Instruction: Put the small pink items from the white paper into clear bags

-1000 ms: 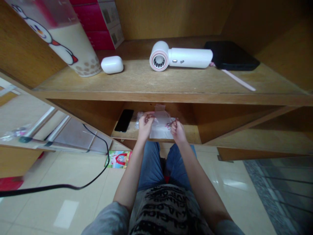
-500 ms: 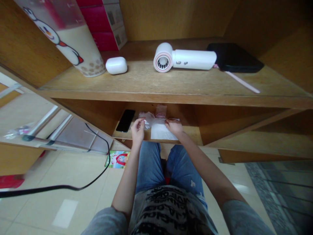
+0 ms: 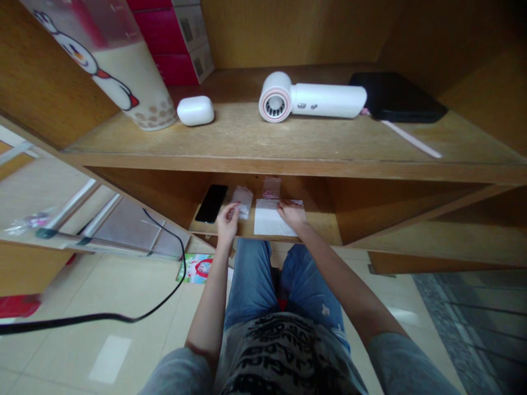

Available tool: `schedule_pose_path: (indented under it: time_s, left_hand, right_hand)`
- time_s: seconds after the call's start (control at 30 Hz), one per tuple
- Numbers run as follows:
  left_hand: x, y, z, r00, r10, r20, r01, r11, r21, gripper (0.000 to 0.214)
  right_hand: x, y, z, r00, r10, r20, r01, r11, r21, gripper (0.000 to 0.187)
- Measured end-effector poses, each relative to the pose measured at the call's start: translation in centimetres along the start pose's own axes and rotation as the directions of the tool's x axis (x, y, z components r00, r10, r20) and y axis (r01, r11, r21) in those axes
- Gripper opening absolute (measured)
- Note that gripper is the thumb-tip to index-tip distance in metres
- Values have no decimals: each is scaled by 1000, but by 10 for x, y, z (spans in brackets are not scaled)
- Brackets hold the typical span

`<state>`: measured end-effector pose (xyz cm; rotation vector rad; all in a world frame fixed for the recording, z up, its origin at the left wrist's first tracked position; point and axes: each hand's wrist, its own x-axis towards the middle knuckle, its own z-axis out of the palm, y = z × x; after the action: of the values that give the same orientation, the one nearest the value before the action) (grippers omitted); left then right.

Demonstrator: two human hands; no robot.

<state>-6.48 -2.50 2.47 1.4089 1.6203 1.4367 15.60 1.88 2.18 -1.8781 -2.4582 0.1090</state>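
My left hand (image 3: 228, 222) is closed in a pinch at the left edge of a small clear plastic bag (image 3: 244, 201) on the lower shelf. What sits between its fingertips, if anything, is too small to make out. My right hand (image 3: 292, 214) lies over a white sheet of paper (image 3: 267, 218), fingers curled together near the sheet's top edge; whatever they hold is hidden. Just behind the paper is another clear bag (image 3: 272, 188) with small pinkish pieces in it. A black phone (image 3: 211, 203) lies left of my left hand.
The upper shelf (image 3: 230, 142) juts out above my hands. On it stand a milk tea cup (image 3: 135, 82), a white earbud case (image 3: 195, 111), a white handheld fan (image 3: 313, 100) and a black flat object (image 3: 397, 97). A black cable (image 3: 123, 316) curves at the left.
My left hand has moved slightly left and down, away from the paper. The crinkled clear plastic beside it now looks like a flatter bag. My right hand has stayed on the sheet.
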Motion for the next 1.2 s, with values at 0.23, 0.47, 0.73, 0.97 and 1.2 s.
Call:
schedule_pose_path:
  time_s: [0.23, 0.47, 0.73, 0.97, 1.2]
  left_hand:
    - [-9, -10, 2, 997, -49, 53, 36, 975, 219, 34]
    - [-17, 6, 0, 995, 8, 97, -66, 789, 610, 35]
    - [-16, 16, 5, 998, 31, 62, -67, 673, 737, 40]
    - [7, 23, 25, 981, 126, 149, -194, 569, 799, 73]
    - [17, 27, 39, 977, 65, 205, -209, 523, 827, 69]
  right_hand:
    - [1, 1, 1, 1000, 28, 1, -28, 1000, 5, 39]
    - [0, 1, -4, 999, 34, 2, -34, 999, 16, 41]
    - [1, 1, -4, 998, 55, -16, -55, 998, 23, 39]
    - [1, 2, -3, 997, 71, -34, -70, 997, 20, 39]
    - [1, 2, -4, 996, 78, -32, -77, 996, 33, 41]
